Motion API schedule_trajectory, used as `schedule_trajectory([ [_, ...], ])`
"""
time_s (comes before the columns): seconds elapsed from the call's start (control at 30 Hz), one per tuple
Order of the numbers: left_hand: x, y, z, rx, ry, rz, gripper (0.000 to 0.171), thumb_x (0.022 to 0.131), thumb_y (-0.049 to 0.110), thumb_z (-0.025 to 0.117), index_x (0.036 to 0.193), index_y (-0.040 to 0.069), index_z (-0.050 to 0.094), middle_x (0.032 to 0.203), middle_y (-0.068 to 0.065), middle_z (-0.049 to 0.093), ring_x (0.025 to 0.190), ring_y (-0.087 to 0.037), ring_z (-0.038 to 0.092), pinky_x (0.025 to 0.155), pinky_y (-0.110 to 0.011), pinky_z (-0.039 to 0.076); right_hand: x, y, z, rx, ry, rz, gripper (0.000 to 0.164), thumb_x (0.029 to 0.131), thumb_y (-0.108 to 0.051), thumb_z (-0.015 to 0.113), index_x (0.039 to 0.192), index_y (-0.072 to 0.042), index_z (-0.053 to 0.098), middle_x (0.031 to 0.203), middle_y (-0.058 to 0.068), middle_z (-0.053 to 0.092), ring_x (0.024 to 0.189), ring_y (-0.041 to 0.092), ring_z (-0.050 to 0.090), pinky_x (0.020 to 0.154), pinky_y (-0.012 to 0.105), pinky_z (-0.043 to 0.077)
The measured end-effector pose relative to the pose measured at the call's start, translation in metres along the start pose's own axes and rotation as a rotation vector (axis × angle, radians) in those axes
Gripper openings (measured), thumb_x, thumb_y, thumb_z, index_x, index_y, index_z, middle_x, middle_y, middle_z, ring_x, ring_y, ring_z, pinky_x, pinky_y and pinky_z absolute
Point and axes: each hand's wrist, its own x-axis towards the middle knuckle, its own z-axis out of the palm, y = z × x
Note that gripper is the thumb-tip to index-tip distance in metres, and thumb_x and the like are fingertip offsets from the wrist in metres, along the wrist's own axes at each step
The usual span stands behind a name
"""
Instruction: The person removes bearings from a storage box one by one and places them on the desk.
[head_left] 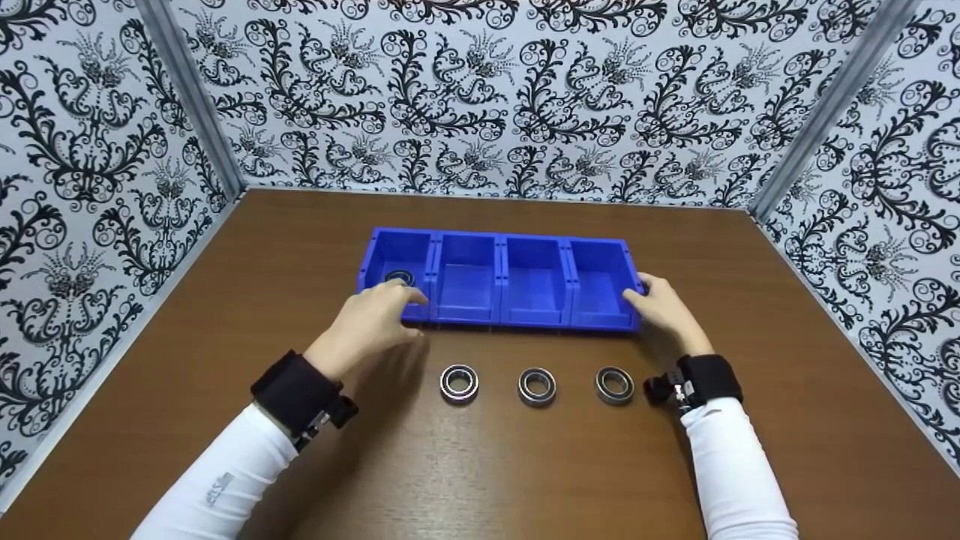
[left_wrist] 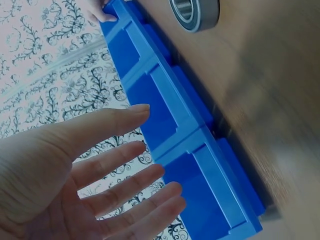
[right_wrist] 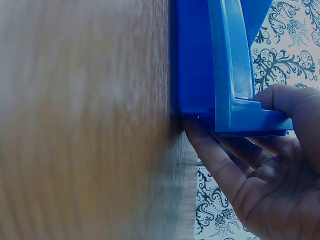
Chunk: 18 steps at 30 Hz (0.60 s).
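A blue bin [head_left: 535, 315] with several compartments in a row lies on the table. Inside its leftmost compartment is a ball bearing [head_left: 400, 277], partly covered by my left hand [head_left: 371, 319]. That hand hovers over the compartment's front, thumb and fingers spread apart with nothing between them, as the left wrist view also shows. At the bin's right end, my right hand [head_left: 666, 307] grips the side wall, thumb over the rim and fingers on the outer face [right_wrist: 255, 122]. Three more bearings stand in a row before the bin: left bearing [head_left: 459, 384], middle bearing [head_left: 537, 386], right bearing [head_left: 614, 385].
The brown wooden table [head_left: 480, 472] carries everything. Patterned white panels [head_left: 480, 97] enclose it at the back and both sides, with grey metal posts [head_left: 196, 97] at the corners.
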Motion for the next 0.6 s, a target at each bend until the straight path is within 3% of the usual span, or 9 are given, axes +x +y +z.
schedule_trajectory([
  [0.27, 0.009, -0.010, -0.002, 0.003, 0.042, -0.029, 0.044, 0.081, 0.020, 0.081, 0.122, 0.007, 0.073, 0.121, -0.017, 0.071, 0.116, -0.037, 0.067, 0.091, -0.059, 0.056, 0.000, 0.000, 0.000, 0.002, -0.007, 0.003, 0.048, 0.101, -0.011, 0.049, 0.141, 0.016, 0.048, 0.126, 0.036, 0.063, 0.100, 0.026, 0.067, 0.078, 0.015, 0.048],
  [0.6, 0.019, -0.018, -0.003, 0.002, 0.054, -0.070, 0.041, 0.084, 0.020, 0.080, 0.121, 0.006, 0.073, 0.120, -0.018, 0.070, 0.115, -0.040, 0.066, 0.093, -0.059, 0.055, 0.002, 0.002, -0.001, 0.015, -0.013, 0.013, 0.050, 0.100, -0.013, 0.049, 0.142, 0.015, 0.047, 0.127, 0.036, 0.063, 0.092, 0.016, 0.066, 0.074, 0.015, 0.049],
])
